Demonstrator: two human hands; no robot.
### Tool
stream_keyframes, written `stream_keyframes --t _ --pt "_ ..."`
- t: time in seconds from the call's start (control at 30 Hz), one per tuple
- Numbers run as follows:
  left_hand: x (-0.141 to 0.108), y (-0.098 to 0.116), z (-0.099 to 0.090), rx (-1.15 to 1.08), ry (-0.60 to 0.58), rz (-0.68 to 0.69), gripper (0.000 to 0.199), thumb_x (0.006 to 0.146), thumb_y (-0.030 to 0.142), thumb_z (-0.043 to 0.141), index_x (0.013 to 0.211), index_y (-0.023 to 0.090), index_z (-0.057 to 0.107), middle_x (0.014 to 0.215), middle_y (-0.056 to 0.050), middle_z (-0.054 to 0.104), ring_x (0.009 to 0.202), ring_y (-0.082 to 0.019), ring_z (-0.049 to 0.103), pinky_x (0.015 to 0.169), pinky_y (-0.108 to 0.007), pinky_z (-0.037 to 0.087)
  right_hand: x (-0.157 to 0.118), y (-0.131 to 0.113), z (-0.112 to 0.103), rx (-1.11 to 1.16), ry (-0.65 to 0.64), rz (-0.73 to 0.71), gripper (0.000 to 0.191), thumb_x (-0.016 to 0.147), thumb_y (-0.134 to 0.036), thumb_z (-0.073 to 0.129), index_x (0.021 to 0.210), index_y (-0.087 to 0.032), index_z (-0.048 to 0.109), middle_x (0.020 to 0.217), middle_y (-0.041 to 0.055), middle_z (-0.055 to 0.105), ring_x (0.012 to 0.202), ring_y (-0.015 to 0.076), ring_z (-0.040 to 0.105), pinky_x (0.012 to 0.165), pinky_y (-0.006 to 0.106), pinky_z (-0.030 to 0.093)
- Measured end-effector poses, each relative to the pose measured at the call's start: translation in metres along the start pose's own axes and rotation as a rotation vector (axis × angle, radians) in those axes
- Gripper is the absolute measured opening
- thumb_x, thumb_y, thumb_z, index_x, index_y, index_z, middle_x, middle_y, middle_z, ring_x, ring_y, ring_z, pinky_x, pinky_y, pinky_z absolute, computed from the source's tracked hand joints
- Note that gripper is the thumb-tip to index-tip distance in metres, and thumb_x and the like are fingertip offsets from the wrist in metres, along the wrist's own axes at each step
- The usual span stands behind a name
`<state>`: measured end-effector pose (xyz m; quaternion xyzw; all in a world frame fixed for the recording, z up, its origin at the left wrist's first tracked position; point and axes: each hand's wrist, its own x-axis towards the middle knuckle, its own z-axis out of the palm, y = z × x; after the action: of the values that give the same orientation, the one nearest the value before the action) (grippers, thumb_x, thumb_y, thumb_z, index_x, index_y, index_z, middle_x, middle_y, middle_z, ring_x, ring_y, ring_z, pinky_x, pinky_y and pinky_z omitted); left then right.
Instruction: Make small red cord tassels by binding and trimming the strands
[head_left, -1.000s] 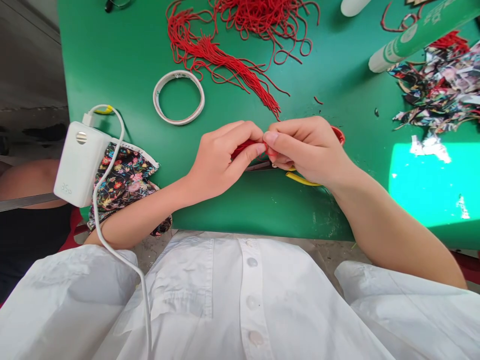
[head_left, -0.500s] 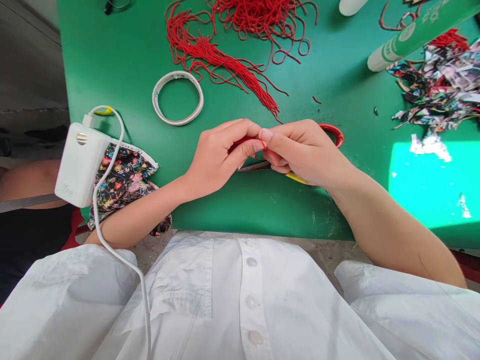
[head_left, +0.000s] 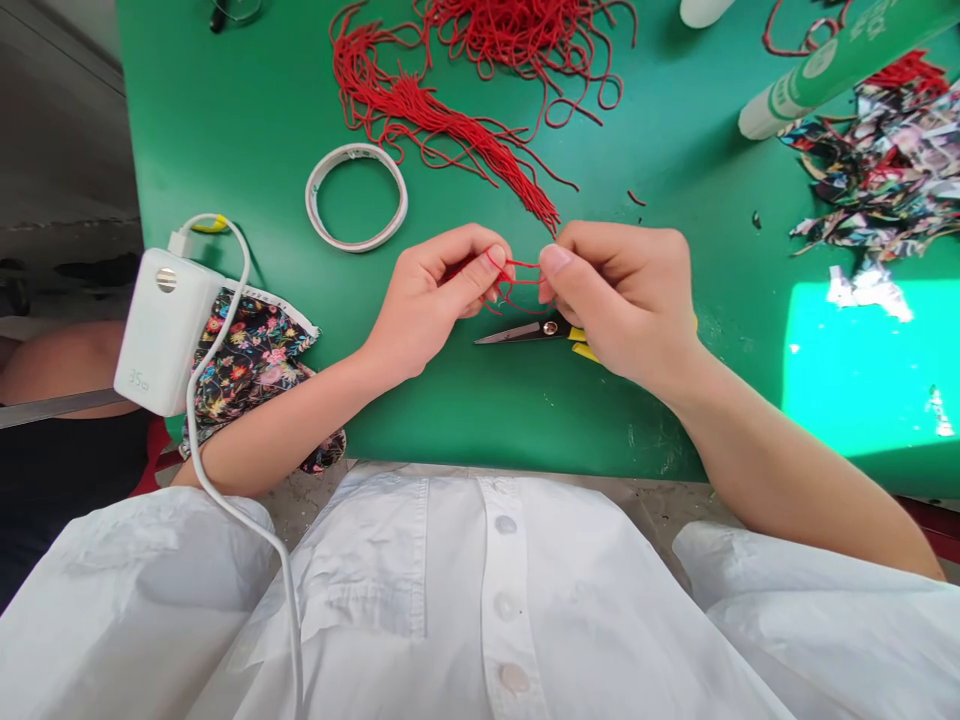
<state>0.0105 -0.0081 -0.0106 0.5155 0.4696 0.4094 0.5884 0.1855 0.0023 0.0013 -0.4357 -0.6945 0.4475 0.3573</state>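
A thin red cord [head_left: 525, 282] stretches in two strands between my hands, with a small loop hanging near the left fingertips. My left hand [head_left: 442, 290] pinches it between thumb and fingers. Its other side is held in the closed fingers of my right hand [head_left: 626, 290]. Below them on the green table lie scissors [head_left: 517, 333] with dark blades and yellow on the handle, partly hidden by my right hand. Just beyond my hands, a bundle of red cords [head_left: 450, 125] ends near my right thumb.
A white tape ring [head_left: 311, 200] sits left of the cords. At left are a white power bank [head_left: 161, 330] with a cable and floral fabric [head_left: 247, 345]. A green tube [head_left: 832, 70] and fabric scraps [head_left: 885, 180] lie at right. Another person's leg shows at far left.
My hands have moved apart, drawing the red cord into view between them. The fingers of my right hand have curled more, and more of the scissors shows.
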Motion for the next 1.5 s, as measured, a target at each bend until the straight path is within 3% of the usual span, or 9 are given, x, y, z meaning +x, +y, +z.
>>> stream_keyframes --t 0.2,0.4,0.57,0.67,0.97,1.13,1.23,1.37,1.5 --pt "0.001 0.003 0.0 0.003 0.025 -0.07 0.036 0.091 0.053 0.051 0.075 0.021 0.053 0.062 0.004 0.049 0.046 -0.002 0.039 0.043 -0.02 0.028 -0.006 -0.004 0.002 -0.252 0.098 -0.234 0.03 0.083 -0.014 0.056 0.059 -0.022 0.04 0.048 -0.0051 0.032 0.044 0.0098 0.022 0.051 0.031 0.025" --pt "0.005 -0.001 -0.004 -0.011 0.13 -0.102 0.037 0.095 0.056 0.042 0.079 0.022 0.046 0.063 0.004 0.048 0.045 -0.001 0.039 0.044 -0.019 0.028 -0.008 0.0 0.002 -0.42 0.136 -0.423 0.035 0.077 -0.023 0.055 0.053 -0.024 0.03 0.042 -0.0049 0.021 0.04 0.0117 0.025 0.042 0.03 0.023" --pt "0.009 -0.005 -0.005 -0.018 0.177 -0.043 0.037 0.096 0.056 0.04 0.08 0.022 0.041 0.062 0.006 0.043 0.041 0.0 0.03 0.045 -0.019 0.028 -0.007 0.005 -0.002 -0.328 0.212 -0.679 0.03 0.066 -0.01 0.057 0.059 -0.025 0.032 0.045 -0.0061 0.025 0.038 0.0114 0.029 0.04 0.029 0.028" --pt "0.007 -0.006 -0.004 -0.083 0.233 -0.028 0.031 0.098 0.048 0.039 0.081 0.023 0.038 0.06 0.007 0.038 0.041 -0.001 0.024 0.046 -0.02 0.028 -0.006 0.007 -0.003 -0.306 0.207 -0.689 0.031 0.063 -0.006 0.057 0.06 -0.024 0.031 0.046 -0.0064 0.026 0.039 0.0113 0.03 0.039 0.029 0.028" --pt "0.004 -0.009 -0.003 -0.065 0.242 -0.11 0.036 0.097 0.059 0.028 0.087 0.025 0.035 0.092 0.001 0.063 0.064 -0.005 0.059 0.056 -0.021 0.041 -0.003 0.008 -0.001 -0.277 0.173 -0.749 0.03 0.06 -0.006 0.055 0.058 -0.025 0.031 0.044 -0.0066 0.026 0.037 0.0113 0.028 0.035 0.03 0.023" --pt "0.006 0.001 -0.004 -0.153 0.353 -0.008 0.021 0.1 0.028 0.034 0.08 0.022 0.033 0.089 0.0 0.067 0.086 -0.009 0.064 0.071 -0.025 0.047 -0.006 0.009 -0.002 -0.168 0.186 -0.651 0.032 0.067 -0.009 0.055 0.059 -0.024 0.029 0.046 -0.0063 0.023 0.038 0.0113 0.027 0.038 0.03 0.024" --pt "0.007 0.001 -0.008 -0.047 0.371 0.111 0.023 0.099 0.038 0.037 0.082 0.022 0.036 0.092 -0.001 0.067 0.089 -0.009 0.062 0.072 -0.026 0.045 -0.01 0.008 -0.004 -0.042 0.208 -0.517 0.037 0.084 -0.019 0.05 0.06 -0.025 0.023 0.051 -0.0042 0.019 0.042 0.0124 0.02 0.043 0.033 0.021" --pt "0.009 -0.003 -0.017 0.005 0.233 0.024 0.034 0.096 0.056 0.032 0.086 0.024 0.041 0.097 -0.002 0.064 0.07 -0.007 0.056 0.061 -0.026 0.043 -0.01 0.006 -0.002 0.1 0.3 -0.206 0.044 0.09 -0.041 0.056 0.058 -0.025 0.03 0.057 -0.0021 0.025 0.048 0.0137 0.027 0.049 0.035 0.027" --pt "0.011 -0.005 -0.021 0.068 0.152 -0.036 0.042 0.095 0.06 0.031 0.082 0.023 0.045 0.086 -0.002 0.059 0.067 -0.006 0.054 0.059 -0.026 0.043 -0.004 0.005 0.006 0.192 0.462 -0.162 0.039 0.088 -0.04 0.06 0.061 -0.025 0.035 0.053 -0.0028 0.035 0.046 0.0134 0.032 0.047 0.034 0.03"
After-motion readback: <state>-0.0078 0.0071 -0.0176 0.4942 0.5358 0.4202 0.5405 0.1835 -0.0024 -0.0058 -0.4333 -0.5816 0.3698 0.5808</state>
